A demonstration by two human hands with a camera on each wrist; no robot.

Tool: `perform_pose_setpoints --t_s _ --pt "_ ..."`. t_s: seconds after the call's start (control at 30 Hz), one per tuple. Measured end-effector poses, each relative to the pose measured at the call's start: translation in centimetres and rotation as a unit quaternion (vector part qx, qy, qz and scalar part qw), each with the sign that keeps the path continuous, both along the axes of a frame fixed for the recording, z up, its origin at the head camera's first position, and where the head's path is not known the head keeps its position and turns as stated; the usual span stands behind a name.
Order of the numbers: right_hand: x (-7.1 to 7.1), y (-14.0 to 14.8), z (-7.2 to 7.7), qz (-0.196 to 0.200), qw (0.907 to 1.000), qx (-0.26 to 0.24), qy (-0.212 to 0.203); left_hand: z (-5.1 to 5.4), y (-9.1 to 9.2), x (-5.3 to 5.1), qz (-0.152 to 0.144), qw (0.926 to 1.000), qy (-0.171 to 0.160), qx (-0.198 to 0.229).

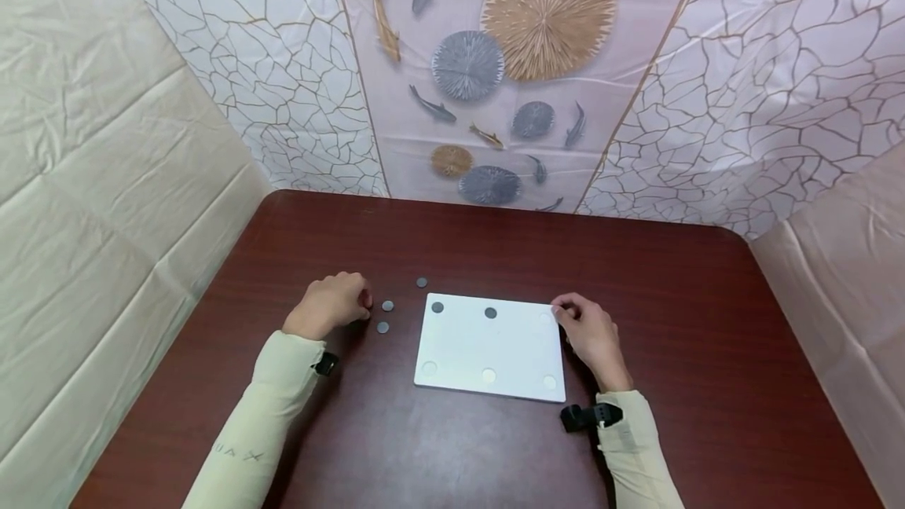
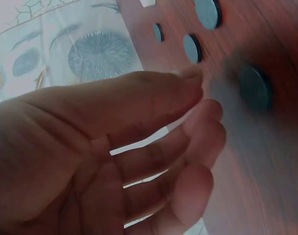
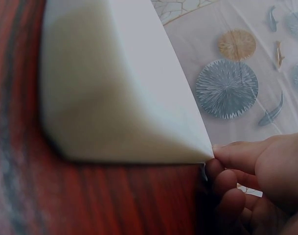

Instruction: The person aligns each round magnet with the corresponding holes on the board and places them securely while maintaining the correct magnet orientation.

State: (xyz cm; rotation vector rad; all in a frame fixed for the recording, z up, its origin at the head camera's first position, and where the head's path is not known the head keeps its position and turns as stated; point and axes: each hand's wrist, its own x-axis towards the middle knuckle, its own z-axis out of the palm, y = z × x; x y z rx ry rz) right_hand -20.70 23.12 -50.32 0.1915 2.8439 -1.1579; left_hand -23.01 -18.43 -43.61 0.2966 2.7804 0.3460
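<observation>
A white rectangular board (image 1: 488,344) lies on the table with shallow round recesses along its two long sides. Two dark discs (image 1: 490,313) occupy recesses on its far side. My right hand (image 1: 592,336) pinches the board's far right corner between thumb and fingers, as the right wrist view also shows. Left of the board, my left hand (image 1: 332,303) hovers low over the table, fingers loosely curled. In the left wrist view a gap separates the thumb and index tips, and nothing shows between them. A loose disc (image 2: 256,88) lies just beyond those fingertips.
Between the left hand and the board lie more loose grey discs (image 1: 387,305), one of them (image 1: 421,283) near the board's far left corner. The dark red table (image 1: 438,462) meets a patterned cloth (image 1: 467,140) behind and pale cloth walls at the sides.
</observation>
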Motion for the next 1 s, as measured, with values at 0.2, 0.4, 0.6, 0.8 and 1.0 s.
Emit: perform_pose_setpoints --t_s 0.2,0.4,0.6,0.8,1.0 --pt "-0.2 0.0 0.3 0.001 0.9999 0.009 0.005 0.0 -0.7 1.2 0.023 0.9994 -0.006 -0.023" --pt "0.0 0.1 0.3 -0.009 0.9999 0.004 0.001 -0.8 -0.7 1.9 0.032 0.9992 0.019 -0.016" --pt "0.5 0.2 0.0 -0.006 0.9999 0.007 -0.013 -2.0 -0.9 2.5 0.035 0.9991 0.025 -0.004" --pt "0.4 0.0 0.0 -0.003 1.0 0.005 -0.003 -2.1 -1.4 2.5 0.033 0.9985 0.043 0.011" --pt "0.2 0.0 0.0 -0.005 0.9999 0.009 0.001 -1.7 -1.6 2.4 0.033 0.998 0.043 0.033"
